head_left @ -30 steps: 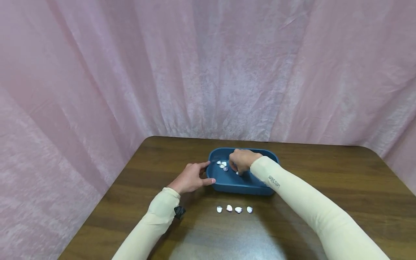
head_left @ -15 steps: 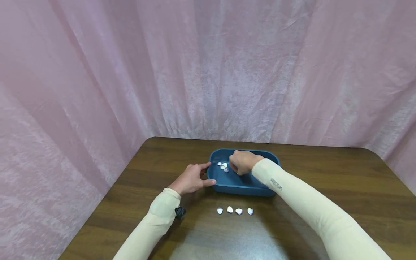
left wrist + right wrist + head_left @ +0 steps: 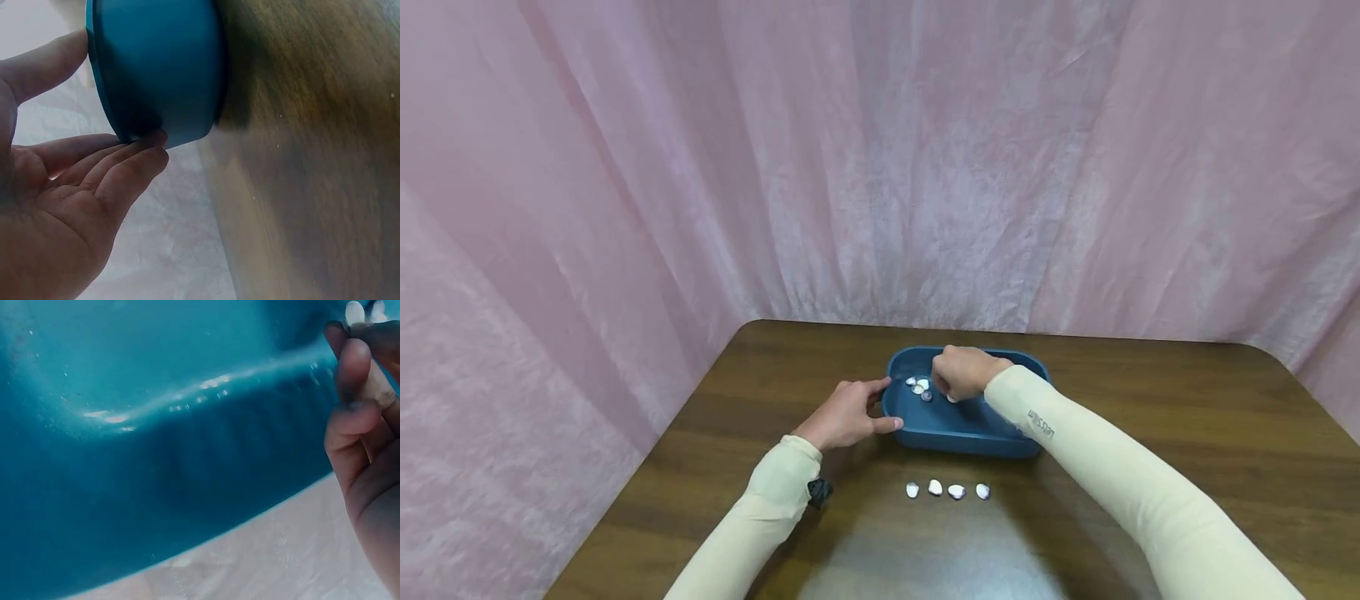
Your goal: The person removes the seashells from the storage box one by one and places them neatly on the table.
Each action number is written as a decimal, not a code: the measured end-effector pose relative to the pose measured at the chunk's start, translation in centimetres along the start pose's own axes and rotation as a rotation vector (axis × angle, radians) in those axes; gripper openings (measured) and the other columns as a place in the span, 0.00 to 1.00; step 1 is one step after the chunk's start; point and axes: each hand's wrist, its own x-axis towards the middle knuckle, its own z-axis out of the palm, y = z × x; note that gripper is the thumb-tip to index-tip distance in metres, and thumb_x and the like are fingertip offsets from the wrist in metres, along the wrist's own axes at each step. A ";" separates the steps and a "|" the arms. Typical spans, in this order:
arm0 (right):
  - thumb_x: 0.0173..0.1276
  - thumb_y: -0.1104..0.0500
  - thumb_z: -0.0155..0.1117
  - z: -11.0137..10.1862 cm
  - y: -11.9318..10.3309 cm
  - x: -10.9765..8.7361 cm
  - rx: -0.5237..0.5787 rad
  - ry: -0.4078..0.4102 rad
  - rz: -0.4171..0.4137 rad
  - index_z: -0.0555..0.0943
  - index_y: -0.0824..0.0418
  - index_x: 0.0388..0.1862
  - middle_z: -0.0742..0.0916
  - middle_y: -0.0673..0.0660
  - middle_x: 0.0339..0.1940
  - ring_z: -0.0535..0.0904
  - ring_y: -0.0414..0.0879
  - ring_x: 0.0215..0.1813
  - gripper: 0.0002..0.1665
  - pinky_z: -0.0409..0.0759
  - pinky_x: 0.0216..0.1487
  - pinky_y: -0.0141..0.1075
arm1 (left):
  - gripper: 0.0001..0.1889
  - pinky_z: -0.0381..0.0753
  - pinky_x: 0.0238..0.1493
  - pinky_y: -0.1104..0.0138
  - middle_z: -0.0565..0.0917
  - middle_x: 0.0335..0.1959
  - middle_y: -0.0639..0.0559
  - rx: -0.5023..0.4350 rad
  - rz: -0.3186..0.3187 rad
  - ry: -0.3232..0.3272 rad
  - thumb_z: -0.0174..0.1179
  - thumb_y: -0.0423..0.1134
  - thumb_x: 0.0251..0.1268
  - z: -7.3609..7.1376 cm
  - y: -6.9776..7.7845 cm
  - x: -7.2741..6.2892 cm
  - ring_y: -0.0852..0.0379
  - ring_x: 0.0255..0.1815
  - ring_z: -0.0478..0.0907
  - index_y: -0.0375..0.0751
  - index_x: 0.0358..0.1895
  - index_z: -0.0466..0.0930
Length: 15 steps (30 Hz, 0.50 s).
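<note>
A blue rectangular tray (image 3: 966, 443) stands on the wooden table. At its left end my left hand (image 3: 847, 414) steadies the rim with thumb and fingers spread; the left wrist view has these fingers lying along the outer wall. My right hand (image 3: 962, 371) reaches down inside the tray, fingers curled. It pinches a small white shell (image 3: 355, 312) between thumb and fingertips. Several pale shells (image 3: 918, 390) lie in a cluster on the tray floor, left of the right hand. In front of the tray, several more white and purplish shells (image 3: 935, 487) form a row on the table.
The brown table (image 3: 1150, 400) has rounded far corners. A pink velvet curtain (image 3: 925, 167) hangs behind it and along the left side. Cream sleeves (image 3: 1090, 450) cover both forearms, and a black band (image 3: 819, 492) sits at the left wrist.
The view has shifted slightly, so everything sits a little lower and further right. The white shell at the right fingertips, hidden half a second ago, shows again. Both hands keep their places at the tray.
</note>
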 end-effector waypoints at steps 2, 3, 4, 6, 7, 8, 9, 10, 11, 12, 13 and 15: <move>0.62 0.70 0.69 -0.3 0.3 0.0 0.021 0.004 -0.016 0.87 0.56 0.27 0.85 0.48 0.24 0.77 0.39 0.26 0.10 0.80 0.31 0.32 | 0.41 0.80 0.65 0.53 0.74 0.71 0.38 0.000 -0.003 0.000 0.68 0.49 0.65 0.1 0.0 0.0 0.43 0.69 0.77 0.34 0.75 0.63; 0.62 0.70 0.68 -0.6 0.4 -0.1 0.035 0.005 -0.023 0.87 0.56 0.27 0.86 0.48 0.25 0.77 0.39 0.26 0.10 0.80 0.31 0.32 | 0.41 0.80 0.65 0.53 0.74 0.71 0.38 -0.002 -0.007 0.000 0.69 0.48 0.65 0.1 -0.1 0.0 0.44 0.69 0.77 0.34 0.75 0.63; 0.62 0.71 0.68 -0.8 0.5 -0.2 0.051 0.006 -0.031 0.88 0.57 0.27 0.87 0.48 0.26 0.78 0.39 0.27 0.10 0.80 0.31 0.32 | 0.41 0.80 0.65 0.53 0.74 0.71 0.38 -0.005 -0.010 0.000 0.69 0.48 0.64 0.1 -0.2 0.0 0.44 0.69 0.77 0.34 0.75 0.63; 0.61 0.71 0.67 -1.3 0.6 -0.4 0.087 0.013 -0.041 0.89 0.57 0.28 0.88 0.48 0.27 0.79 0.38 0.28 0.10 0.82 0.32 0.31 | 0.40 0.80 0.65 0.53 0.74 0.71 0.38 -0.009 -0.008 0.000 0.69 0.48 0.65 0.1 -0.3 0.0 0.44 0.68 0.77 0.34 0.75 0.63; 0.60 0.71 0.67 -1.5 0.6 -0.6 0.106 0.018 -0.048 0.90 0.58 0.29 0.89 0.48 0.28 0.80 0.38 0.29 0.10 0.82 0.33 0.32 | 0.40 0.80 0.65 0.53 0.74 0.71 0.38 -0.010 -0.008 0.001 0.69 0.48 0.65 0.0 -0.3 0.0 0.44 0.69 0.77 0.34 0.75 0.63; 0.61 0.71 0.67 -1.8 0.6 -0.8 0.120 0.021 -0.049 0.90 0.58 0.29 0.90 0.48 0.29 0.81 0.38 0.30 0.10 0.83 0.34 0.31 | 0.40 0.80 0.65 0.53 0.74 0.71 0.37 -0.011 -0.004 0.002 0.68 0.48 0.65 0.0 -0.4 0.0 0.44 0.69 0.77 0.34 0.75 0.63; 0.61 0.71 0.66 -2.1 0.5 -1.0 0.138 0.026 -0.051 0.90 0.58 0.30 0.90 0.49 0.30 0.82 0.38 0.31 0.11 0.84 0.35 0.32 | 0.40 0.80 0.65 0.53 0.74 0.71 0.37 -0.012 0.002 0.003 0.68 0.47 0.65 0.0 -0.4 0.1 0.43 0.69 0.77 0.33 0.75 0.63; 0.61 0.72 0.66 -2.5 0.5 -1.3 0.156 0.032 -0.058 0.91 0.59 0.30 0.91 0.49 0.31 0.84 0.38 0.32 0.11 0.85 0.36 0.32 | 0.40 0.80 0.65 0.53 0.74 0.70 0.37 -0.015 0.004 0.003 0.68 0.48 0.65 0.0 -0.4 0.1 0.43 0.69 0.77 0.33 0.75 0.63; 0.61 0.72 0.65 -2.8 0.5 -1.6 0.171 0.035 -0.063 0.91 0.59 0.31 0.91 0.50 0.32 0.84 0.39 0.32 0.12 0.86 0.37 0.33 | 0.40 0.80 0.65 0.53 0.75 0.70 0.37 -0.016 0.004 0.002 0.68 0.48 0.65 0.0 -0.4 0.1 0.43 0.69 0.77 0.34 0.75 0.63; 0.61 0.72 0.64 -3.1 0.4 -1.9 0.181 0.039 -0.068 0.91 0.58 0.30 0.92 0.50 0.32 0.85 0.39 0.33 0.13 0.86 0.37 0.33 | 0.40 0.80 0.65 0.53 0.75 0.70 0.37 -0.020 -0.001 0.002 0.68 0.48 0.65 0.0 -0.4 0.1 0.43 0.69 0.77 0.34 0.76 0.63; 0.62 0.72 0.64 -3.4 0.3 -2.2 0.192 0.042 -0.072 0.91 0.57 0.30 0.92 0.50 0.31 0.85 0.38 0.32 0.13 0.86 0.37 0.33 | 0.40 0.80 0.65 0.53 0.75 0.70 0.37 -0.027 -0.002 0.003 0.68 0.48 0.65 0.0 -0.3 0.1 0.43 0.69 0.77 0.34 0.76 0.63; 0.63 0.72 0.64 -4.1 0.0 -2.8 0.209 0.046 -0.076 0.91 0.55 0.29 0.92 0.49 0.31 0.85 0.37 0.32 0.14 0.86 0.38 0.33 | 0.40 0.80 0.65 0.52 0.75 0.70 0.37 -0.035 -0.006 0.006 0.68 0.48 0.65 0.0 -0.3 0.0 0.43 0.68 0.77 0.34 0.76 0.63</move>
